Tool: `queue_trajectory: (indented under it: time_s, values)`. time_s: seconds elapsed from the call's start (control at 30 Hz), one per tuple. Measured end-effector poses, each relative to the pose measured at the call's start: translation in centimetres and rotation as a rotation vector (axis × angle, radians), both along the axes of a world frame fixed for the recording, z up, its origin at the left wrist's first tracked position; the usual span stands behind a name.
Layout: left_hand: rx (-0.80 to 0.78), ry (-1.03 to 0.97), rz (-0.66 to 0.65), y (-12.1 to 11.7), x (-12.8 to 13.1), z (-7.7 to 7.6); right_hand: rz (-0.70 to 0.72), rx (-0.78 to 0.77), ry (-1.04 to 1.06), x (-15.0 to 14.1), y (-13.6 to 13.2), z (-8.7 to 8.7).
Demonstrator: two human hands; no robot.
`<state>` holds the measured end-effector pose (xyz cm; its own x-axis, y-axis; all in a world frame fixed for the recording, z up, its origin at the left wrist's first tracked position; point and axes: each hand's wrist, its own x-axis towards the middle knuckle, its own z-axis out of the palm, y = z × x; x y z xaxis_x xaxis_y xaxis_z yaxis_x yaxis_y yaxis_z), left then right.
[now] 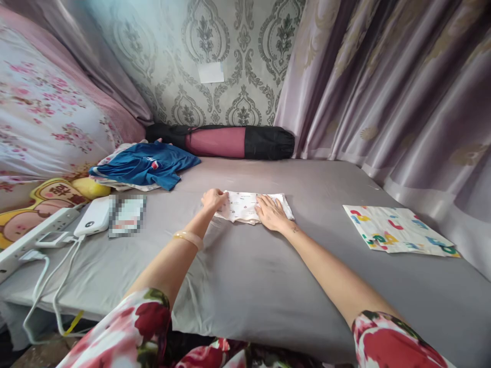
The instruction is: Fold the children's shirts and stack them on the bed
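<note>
A small white cloth (242, 206) with a tiny dark print lies folded on the grey bed sheet, in the middle of the view. At its left end, my left hand (213, 200) has its fingers curled closed on the edge. My right hand (273, 212) rests flat on the cloth's right half, fingers stretched out and slightly spread, hiding part of it. Farther right lies a folded white cloth with colourful letters (399, 230), apart from both hands.
A crumpled blue garment (149, 162) tops a pile at back left. Behind it lies a black and pink rolled bag (218, 142). On the left are a power strip (38, 243), a white power bank (92, 217) with cables and a yellow cushion (46, 207). Curtains (364, 76) hang at right.
</note>
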<state>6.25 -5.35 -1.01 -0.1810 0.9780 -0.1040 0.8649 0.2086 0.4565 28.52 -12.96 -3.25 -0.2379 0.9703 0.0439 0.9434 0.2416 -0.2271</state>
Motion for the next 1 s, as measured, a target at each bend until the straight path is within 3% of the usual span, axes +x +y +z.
queue_trajectory:
  time_s: [0.3,0.47,0.53,0.6,0.67,0.73,1.0]
  values:
    - [0.087,0.114,0.009,-0.4,-0.5,-1.1,0.004,0.031,0.013,0.0,-0.1,0.0]
    - [0.273,0.167,0.019,-1.5,-0.2,-0.6,0.005,-0.032,0.018,0.0,0.0,0.7]
    - [0.338,0.174,-0.133,-2.1,0.7,-0.3,0.001,-0.081,0.034,0.0,0.1,1.2]
    - [0.356,0.172,-0.363,-2.6,1.9,-0.1,-0.001,-0.083,0.038,-0.1,0.3,1.6]
    - [0.362,0.182,-0.569,-3.0,3.2,-0.3,0.014,-0.032,0.02,-0.3,0.6,1.9]
    - [0.368,0.213,-0.696,-3.3,4.3,-0.7,0.04,0.023,-0.002,-0.4,0.8,1.8]
    - [0.26,0.292,-0.734,-3.3,4.9,-3.0,0.045,0.046,0.02,-0.8,1.0,0.1]
